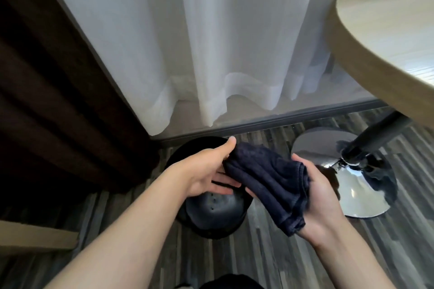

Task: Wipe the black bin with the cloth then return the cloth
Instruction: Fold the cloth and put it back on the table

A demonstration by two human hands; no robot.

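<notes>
A dark navy cloth (267,180), soft, napped and folded into thick creased layers, is held between two bare hands above a round black bin (213,211) that stands on the striped grey wood-grain floor (270,253). The left hand (206,171) meets the cloth's upper end, thumb laid along its top edge and fingers (225,183) stretched flat and slightly apart beneath it. The right hand (321,197) cups the cloth from below, its fingers curled up around the hemmed folds. The bin's smooth, glossy inner bottom shows a few small holes; both forearms and the cloth hide much of its rim. Behind hangs a sheer white curtain (211,42), falling in loose pleats to a dark floor track, with a heavy brown drape (47,89) at left. At right, a round pale wood worktop (380,37) rises on a black post from a polished, mirror-like chrome base (359,185), near the bin.
</notes>
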